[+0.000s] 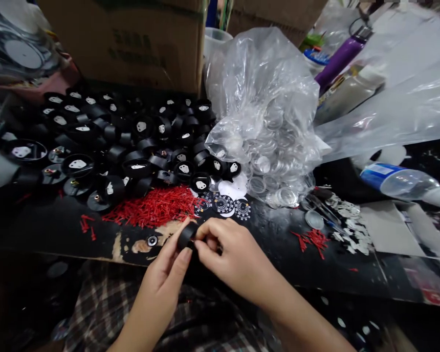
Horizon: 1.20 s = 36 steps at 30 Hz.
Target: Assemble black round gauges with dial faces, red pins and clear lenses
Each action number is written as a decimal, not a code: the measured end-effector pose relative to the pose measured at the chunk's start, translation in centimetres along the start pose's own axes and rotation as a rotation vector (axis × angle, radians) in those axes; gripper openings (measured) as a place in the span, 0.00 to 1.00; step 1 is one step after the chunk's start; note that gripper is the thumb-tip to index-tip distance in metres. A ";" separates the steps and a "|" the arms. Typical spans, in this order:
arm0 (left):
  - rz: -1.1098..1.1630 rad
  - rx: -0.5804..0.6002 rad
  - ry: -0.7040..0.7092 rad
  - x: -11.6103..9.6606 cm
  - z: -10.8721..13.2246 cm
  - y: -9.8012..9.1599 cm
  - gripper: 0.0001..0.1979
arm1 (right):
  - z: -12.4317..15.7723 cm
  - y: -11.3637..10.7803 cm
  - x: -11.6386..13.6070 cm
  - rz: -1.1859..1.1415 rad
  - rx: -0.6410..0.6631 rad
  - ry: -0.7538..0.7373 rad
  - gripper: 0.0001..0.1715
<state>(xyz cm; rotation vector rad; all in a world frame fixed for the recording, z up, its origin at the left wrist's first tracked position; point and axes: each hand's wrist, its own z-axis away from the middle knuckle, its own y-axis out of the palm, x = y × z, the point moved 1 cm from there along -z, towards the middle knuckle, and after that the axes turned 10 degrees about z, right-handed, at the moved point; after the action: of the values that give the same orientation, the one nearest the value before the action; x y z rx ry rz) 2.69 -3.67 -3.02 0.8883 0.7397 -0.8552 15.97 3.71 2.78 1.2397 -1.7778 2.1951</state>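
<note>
My left hand [165, 273] is wrapped round a small black round housing [186, 235], held on edge just above the table's front edge. My right hand [236, 256] has its thumb and fingers pinched together at the housing's right side. Whatever lies between those fingertips is too small and hidden to make out. Just beyond my hands lies a heap of thin red pointers [154, 206]. Beside it are printed black dials [224, 203] with white markings. Many similar black housings [135, 166], several with white plates inside, are piled behind the heap.
A clear plastic bag [264, 93] spills clear round discs [275, 166] at centre right. Farther right lie a few red pointers [311, 242], white metal plates [354, 230], an open box [388, 227] and a plastic bottle [399, 181]. A large carton [128, 44] stands behind the pile.
</note>
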 end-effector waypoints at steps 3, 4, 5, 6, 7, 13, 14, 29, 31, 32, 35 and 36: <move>0.070 0.057 -0.020 0.3 -0.5 0.0 0.19 | -0.7 -2.0 -3.9 -0.038 -0.079 0.092 0.10; 0.129 0.055 -0.037 0.4 -0.6 0.0 0.18 | -1.2 -2.8 -5.6 0.060 -0.204 0.205 0.11; 0.170 0.049 -0.048 0.5 -0.7 0.1 0.18 | -1.6 -3.5 -7.3 0.202 -0.288 0.315 0.13; 0.185 0.047 -0.055 0.5 -0.7 0.2 0.18 | -2.1 -4.1 -8.9 0.335 -0.280 0.385 0.17; 0.183 0.051 -0.058 0.4 -0.7 0.3 0.18 | -2.6 -4.5 -10.3 0.381 -0.271 0.409 0.20; 0.241 0.039 -0.076 -0.1 -0.8 0.8 0.17 | -3.0 -6.1 -12.5 0.412 -0.256 0.371 0.21; 0.263 0.032 -0.081 -0.2 -0.8 0.8 0.17 | -2.6 -6.2 -12.0 0.400 -0.287 0.366 0.18; 0.311 0.170 -0.110 -0.5 -0.3 1.2 0.16 | 0.4 1.3 -0.9 -0.191 -0.144 0.022 0.10; 0.231 0.187 -0.076 -0.3 -0.1 1.1 0.18 | 0.1 1.2 -1.0 -0.173 -0.104 0.052 0.13; 0.178 0.202 -0.054 -0.3 0.1 1.1 0.19 | -0.1 1.2 -0.9 -0.137 -0.094 0.063 0.17; 0.027 0.248 0.014 -0.7 0.4 1.4 0.19 | -0.4 1.7 -0.5 0.015 -0.166 0.047 0.22; -0.008 0.250 0.034 -0.8 0.4 1.5 0.20 | -0.5 2.0 -0.4 0.048 -0.216 0.026 0.23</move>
<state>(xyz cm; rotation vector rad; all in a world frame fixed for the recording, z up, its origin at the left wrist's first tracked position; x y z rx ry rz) 3.66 -3.23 -1.64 1.1250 0.6751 -0.9559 14.98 3.61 0.98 1.1286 -1.9908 1.9675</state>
